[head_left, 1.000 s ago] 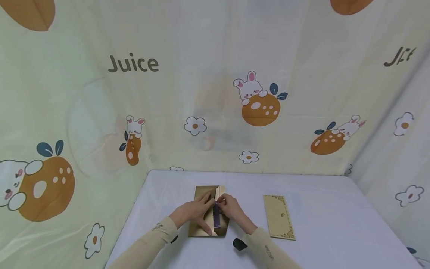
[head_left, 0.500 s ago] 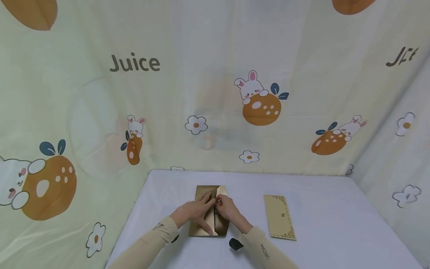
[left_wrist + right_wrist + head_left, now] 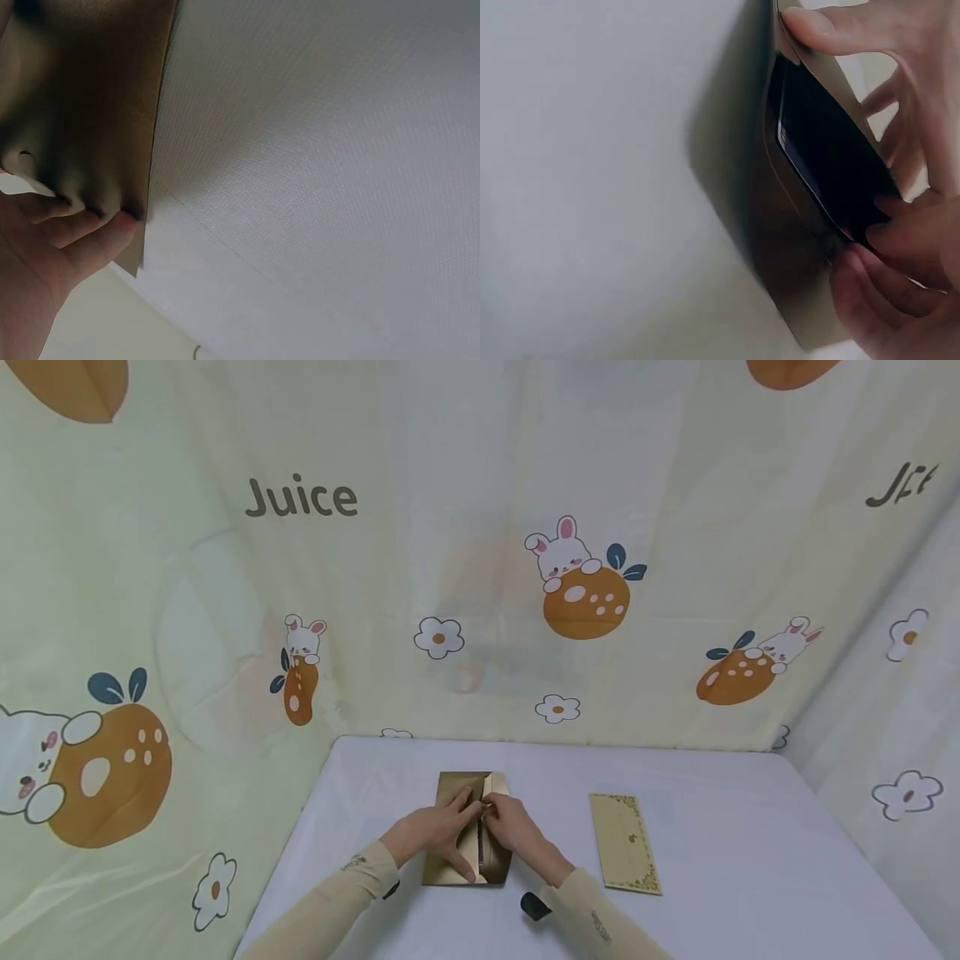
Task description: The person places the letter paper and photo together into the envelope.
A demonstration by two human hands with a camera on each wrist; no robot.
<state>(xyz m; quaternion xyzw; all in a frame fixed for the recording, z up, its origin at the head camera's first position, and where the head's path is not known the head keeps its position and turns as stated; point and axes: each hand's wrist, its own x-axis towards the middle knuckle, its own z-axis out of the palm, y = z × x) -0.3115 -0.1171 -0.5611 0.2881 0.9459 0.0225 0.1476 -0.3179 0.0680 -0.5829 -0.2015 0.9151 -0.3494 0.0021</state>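
Observation:
A gold envelope (image 3: 459, 783) lies on the table, with a long slit open down its middle. My left hand (image 3: 437, 833) rests on its left part, fingers spread and thumb toward the near edge. At the slit's right edge my right hand (image 3: 516, 828) has its fingers curled, pinching the envelope's edge. In the right wrist view the slit gapes, and a dark flat piece (image 3: 804, 142) with a thin pale edge shows inside. My left thumb (image 3: 814, 26) presses by the slit's end. The left wrist view shows fingertips (image 3: 124, 223) on the envelope's gold face (image 3: 127, 67).
A cream-gold rectangular card (image 3: 625, 843) with an ornate border lies to the right of the envelope. White cloth covers the table (image 3: 720, 827). A printed curtain (image 3: 480, 568) hangs behind and at both sides.
A purple strip stood out along the slit a second ago; now only a thin dark line shows there in the head view. My right hand came closer over the slit. My left hand has stayed.

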